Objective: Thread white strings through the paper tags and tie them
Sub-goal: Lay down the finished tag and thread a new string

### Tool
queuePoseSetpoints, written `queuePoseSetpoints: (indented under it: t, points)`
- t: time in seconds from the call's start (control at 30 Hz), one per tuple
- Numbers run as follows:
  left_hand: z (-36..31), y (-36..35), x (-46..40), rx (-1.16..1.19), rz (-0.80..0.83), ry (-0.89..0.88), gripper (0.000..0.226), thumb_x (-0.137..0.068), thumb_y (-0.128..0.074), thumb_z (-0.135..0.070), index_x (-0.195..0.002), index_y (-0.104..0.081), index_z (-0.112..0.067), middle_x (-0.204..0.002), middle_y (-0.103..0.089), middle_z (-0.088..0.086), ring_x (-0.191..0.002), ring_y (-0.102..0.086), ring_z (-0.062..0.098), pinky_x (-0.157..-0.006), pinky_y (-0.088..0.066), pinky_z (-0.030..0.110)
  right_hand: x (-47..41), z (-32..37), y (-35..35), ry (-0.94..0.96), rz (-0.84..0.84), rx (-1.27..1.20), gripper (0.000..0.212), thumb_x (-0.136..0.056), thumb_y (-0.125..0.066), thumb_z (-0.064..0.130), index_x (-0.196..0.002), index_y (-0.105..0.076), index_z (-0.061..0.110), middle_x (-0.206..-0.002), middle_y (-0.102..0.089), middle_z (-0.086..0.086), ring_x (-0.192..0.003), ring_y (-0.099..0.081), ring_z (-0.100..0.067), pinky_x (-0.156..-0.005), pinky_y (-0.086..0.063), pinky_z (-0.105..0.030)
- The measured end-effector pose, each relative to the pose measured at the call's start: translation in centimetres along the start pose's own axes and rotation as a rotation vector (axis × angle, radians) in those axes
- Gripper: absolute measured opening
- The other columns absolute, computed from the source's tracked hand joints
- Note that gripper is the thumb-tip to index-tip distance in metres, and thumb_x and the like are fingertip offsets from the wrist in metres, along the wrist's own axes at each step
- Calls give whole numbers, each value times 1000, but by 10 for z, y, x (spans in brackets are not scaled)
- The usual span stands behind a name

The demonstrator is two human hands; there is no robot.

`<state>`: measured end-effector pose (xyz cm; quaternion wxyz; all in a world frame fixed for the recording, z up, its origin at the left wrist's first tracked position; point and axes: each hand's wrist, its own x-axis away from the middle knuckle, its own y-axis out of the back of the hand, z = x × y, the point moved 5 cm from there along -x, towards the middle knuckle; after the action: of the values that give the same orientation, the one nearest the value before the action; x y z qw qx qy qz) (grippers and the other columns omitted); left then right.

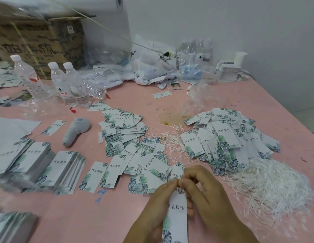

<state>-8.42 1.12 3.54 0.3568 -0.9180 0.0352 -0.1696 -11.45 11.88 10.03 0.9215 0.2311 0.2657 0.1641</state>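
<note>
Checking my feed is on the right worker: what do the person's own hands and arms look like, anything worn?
Both the left hand and right hand are bare: no gloves, and no rings, watch or wristband are visible. The forearms are uncovered down to the picture's edge, with no sleeve in sight. Fingernails look short and unpainted.

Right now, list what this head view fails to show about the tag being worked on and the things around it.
- Held tag: its hole and any string are covered by the fingertips of the left hand and right hand.
- Its lower end: cut off by the bottom edge.
- Stacked tags, lower left: blurred and cut by the edge.
- Cardboard box: print too blurred to read.
</note>
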Motion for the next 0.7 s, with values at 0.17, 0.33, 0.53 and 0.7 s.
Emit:
queuePoseSetpoints:
  t: [0.17,0.33,0.53,0.7]
  points:
    - [-6,4,1,-7,-43,-40,29,-86,-68,-26,-102,-66,-2,-91,-65,18,-84,-65,26,-73,-53,33,8,6,-14,184,49,132,20,-94,-52,29,-86,-63,14,-102,-49,11,-98,-48,-12,-84,-41,-25]
    - [-8,3,0,6,-51,-58,23,-80,-72,-26,-85,-64,-5,-75,-57,18,-62,-58,24,-55,-52,30,9,-1,-9,47,37,-1,18,-92,-54,29,-84,-65,16,-103,-48,16,-101,-55,-15,-84,-42,-19]
    - [-9,4,-1,-19,-91,-88,29,-80,-72,-25,-90,-61,0,-70,-58,19,-57,-57,28,-57,-52,33,10,-9,-8,-118,34,-206,14,-90,-59,18,-82,-64,28,-105,-53,15,-83,-63,-3,-72,-47,-9]
    - [-11,7,-1,-54,-153,-136,20,-82,-78,-23,-84,-70,-5,-71,-61,23,-54,-61,28,-54,-54,34,9,-24,-5,-270,-38,-477,12,-85,-64,14,-78,-66,23,-100,-64,8,-88,-63,-8,-77,-49,-14]
